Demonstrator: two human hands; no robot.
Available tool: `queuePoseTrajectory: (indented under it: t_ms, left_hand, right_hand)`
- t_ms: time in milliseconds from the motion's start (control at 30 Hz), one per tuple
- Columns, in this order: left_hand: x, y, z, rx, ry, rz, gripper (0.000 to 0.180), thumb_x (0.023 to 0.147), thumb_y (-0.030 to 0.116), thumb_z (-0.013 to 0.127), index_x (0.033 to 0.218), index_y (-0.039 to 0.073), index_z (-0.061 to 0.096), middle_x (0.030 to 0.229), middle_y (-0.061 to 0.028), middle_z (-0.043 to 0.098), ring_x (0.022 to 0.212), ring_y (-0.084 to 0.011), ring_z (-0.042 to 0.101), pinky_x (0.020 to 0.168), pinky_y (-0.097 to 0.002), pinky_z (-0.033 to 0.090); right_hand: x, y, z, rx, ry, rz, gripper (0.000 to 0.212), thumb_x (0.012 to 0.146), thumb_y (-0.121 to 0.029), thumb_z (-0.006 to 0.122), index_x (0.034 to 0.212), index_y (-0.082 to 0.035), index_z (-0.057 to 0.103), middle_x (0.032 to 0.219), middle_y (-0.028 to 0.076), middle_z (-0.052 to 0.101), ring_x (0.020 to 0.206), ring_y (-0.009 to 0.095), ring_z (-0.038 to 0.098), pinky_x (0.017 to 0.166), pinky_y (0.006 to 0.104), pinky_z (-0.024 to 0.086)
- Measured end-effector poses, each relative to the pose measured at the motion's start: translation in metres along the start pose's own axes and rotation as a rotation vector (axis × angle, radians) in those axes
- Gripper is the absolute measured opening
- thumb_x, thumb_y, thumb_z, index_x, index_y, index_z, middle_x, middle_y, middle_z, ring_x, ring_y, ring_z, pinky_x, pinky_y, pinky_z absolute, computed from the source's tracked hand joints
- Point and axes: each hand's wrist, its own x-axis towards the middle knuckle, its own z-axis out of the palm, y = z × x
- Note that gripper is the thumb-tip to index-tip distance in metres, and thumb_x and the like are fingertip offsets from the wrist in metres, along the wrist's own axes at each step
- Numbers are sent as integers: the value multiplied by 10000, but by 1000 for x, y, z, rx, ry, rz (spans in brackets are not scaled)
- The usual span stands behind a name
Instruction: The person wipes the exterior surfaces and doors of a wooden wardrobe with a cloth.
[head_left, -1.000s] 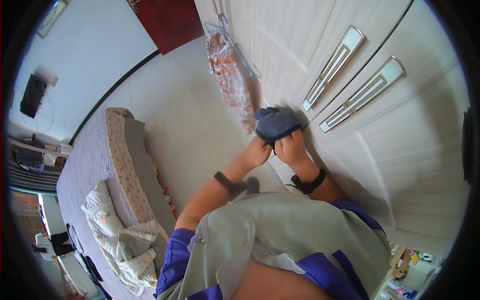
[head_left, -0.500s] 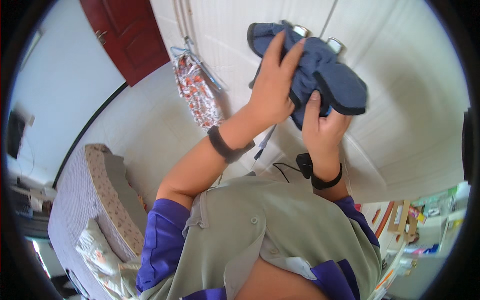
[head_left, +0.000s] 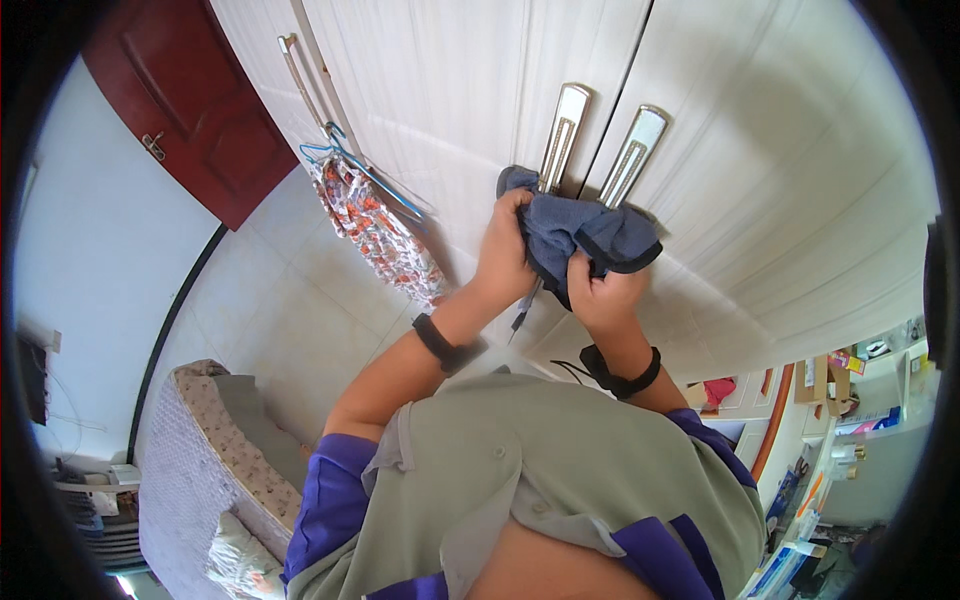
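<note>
A bunched dark blue cloth (head_left: 590, 230) with black edging lies across the lower part of two long silver handles (head_left: 566, 125) on the white wardrobe doors (head_left: 450, 90). My left hand (head_left: 507, 255) is closed round the cloth's left side, its fingertips partly hidden by the fabric. Just right of it, my right hand (head_left: 608, 297) grips the lower edge, with the thumb on top and the other fingers tucked under the folds. A dark strap with a black piece circles each wrist. The handles' lower ends are hidden behind the cloth.
A floral garment (head_left: 375, 225) on a blue hanger (head_left: 370, 175) hangs from another wardrobe handle at the left. A red-brown door (head_left: 190, 110) stands at far left, with a bed (head_left: 200, 470) at lower left. Shelves with boxes (head_left: 818, 385) line the lower right.
Both hands have brought the cloth lower along the handles, so more of their upper length shows. My left fingers, stretched over the cloth before, now curl round it. The view has shifted.
</note>
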Motion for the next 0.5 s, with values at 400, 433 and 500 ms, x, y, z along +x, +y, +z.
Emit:
queuePoseTrajectory:
  t_ms: [400, 433, 500]
  left_hand:
    - [76, 55, -30, 33, 98, 447, 613, 631, 66, 650, 1184, -16, 398, 1203, -255, 408, 1117, -426, 404, 970, -400, 312]
    - [75, 54, -32, 117, 6, 405, 627, 655, 81, 644, 1217, -12, 381, 1242, -267, 384, 1146, -430, 387, 982, -406, 302]
    - [65, 44, -33, 205, -83, 350, 641, 680, 96, 638, 1250, -9, 365, 1281, -278, 360, 1175, -435, 369, 995, -412, 292]
  right_hand:
    - [39, -34, -17, -69, 80, -118, 308, 675, 1, 606, 982, -12, 612, 1027, 183, 589, 975, 373, 544, 876, 440, 396]
    - [39, -35, -15, -27, -12, -135, 333, 673, -7, 613, 1006, -14, 602, 1050, 183, 579, 992, 377, 533, 882, 442, 394]
    - [32, -37, -6, 24, -113, -149, 360, 672, -15, 619, 1030, -16, 591, 1074, 183, 568, 1010, 380, 522, 888, 444, 391]
